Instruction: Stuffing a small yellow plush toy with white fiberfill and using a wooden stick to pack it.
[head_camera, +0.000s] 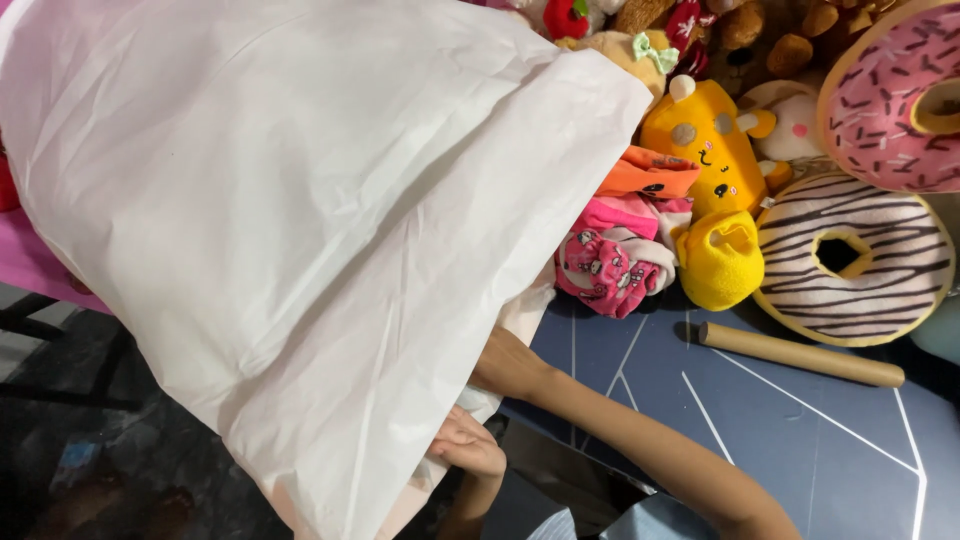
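- Head view: a large white pillowcase (300, 220), thin, smooth and softly creased, filled most of the frame and draped over the near left corner of the table (800, 440).
- The left hand (468, 445) curled its fingers around the lower hem of the pillowcase, pinching the cloth.
- The right hand (505, 365) reached into the open end of the pillowcase; its fingers were hidden by the fabric, so I cannot tell whether it was open or closed.
- Just beyond the opening lay a folded pink patterned cloth (610, 265) under an orange one (648, 172).
- Toward the far right edge sat plush toys: a yellow fuzzy figure (705, 150), a round striped doughnut cushion (850, 255) and a pink sprinkled doughnut cushion (890, 95).
- A brown cardboard tube (800, 353) lay near the right edge.
- The table was blue-grey with thin white lines; a dark floor (90, 440) showed at the left.
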